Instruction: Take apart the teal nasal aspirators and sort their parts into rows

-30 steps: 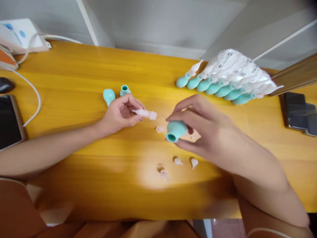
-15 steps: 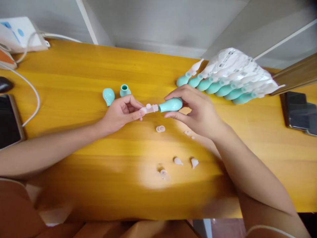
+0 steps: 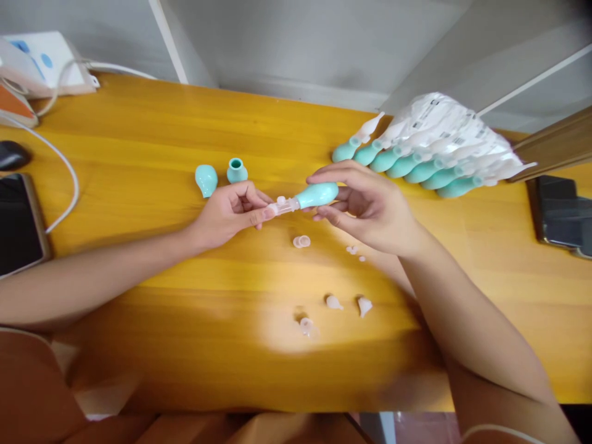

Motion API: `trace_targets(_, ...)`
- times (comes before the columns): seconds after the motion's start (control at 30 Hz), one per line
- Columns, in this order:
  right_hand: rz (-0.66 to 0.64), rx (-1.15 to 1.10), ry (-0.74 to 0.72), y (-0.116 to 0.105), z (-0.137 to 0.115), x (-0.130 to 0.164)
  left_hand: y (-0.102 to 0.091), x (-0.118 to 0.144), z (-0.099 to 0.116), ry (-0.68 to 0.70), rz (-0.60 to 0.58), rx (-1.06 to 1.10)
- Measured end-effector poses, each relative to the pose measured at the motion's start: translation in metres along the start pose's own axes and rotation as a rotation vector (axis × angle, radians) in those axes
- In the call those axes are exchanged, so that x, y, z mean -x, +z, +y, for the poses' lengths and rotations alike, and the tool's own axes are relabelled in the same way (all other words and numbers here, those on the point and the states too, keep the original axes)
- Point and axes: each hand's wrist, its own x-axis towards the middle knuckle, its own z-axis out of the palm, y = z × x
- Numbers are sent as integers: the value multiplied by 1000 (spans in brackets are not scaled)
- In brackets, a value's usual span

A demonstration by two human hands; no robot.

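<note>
My left hand (image 3: 231,211) pinches a clear plastic tube piece (image 3: 287,206) with a small knob on its upper side. The tube's right end meets the mouth of a turquoise squeeze bulb (image 3: 318,195); how far it goes in I cannot tell. My right hand (image 3: 365,200) curves round the bulb, index finger along its top and thumb below, the grip looking loose. Behind my left hand are two more turquoise bulbs, one lying down (image 3: 206,179) and one upright with its opening up (image 3: 237,171).
Small clear caps (image 3: 302,242), tiny pale bits (image 3: 353,250), pale nozzle tips (image 3: 333,302) and a clear part (image 3: 306,327) lie on the wooden table. At the back right, several assembled bulbs (image 3: 423,171) rest against a plastic bag (image 3: 448,120). Phones (image 3: 559,209) lie at the right.
The bulb and the tube, which had a small gap between them, now meet end to end. My right hand's fingers have loosened and shifted slightly around the bulb.
</note>
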Motion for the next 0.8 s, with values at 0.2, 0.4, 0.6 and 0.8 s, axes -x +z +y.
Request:
trace_targets(0.2,40,18,-22,-3,0,0,1,0,7,-61,-38,-16)
trace_targets(0.4,84,60,-67,-1,0,0,3,1,8,-55,-53,-32)
trace_targets(0.6,61,74,-92,-4,0,1,2,3,7,-40,-30,-73)
trace_targets(0.8,40,69,-65,-4,2,1,2,4,6,-51,-16,-93)
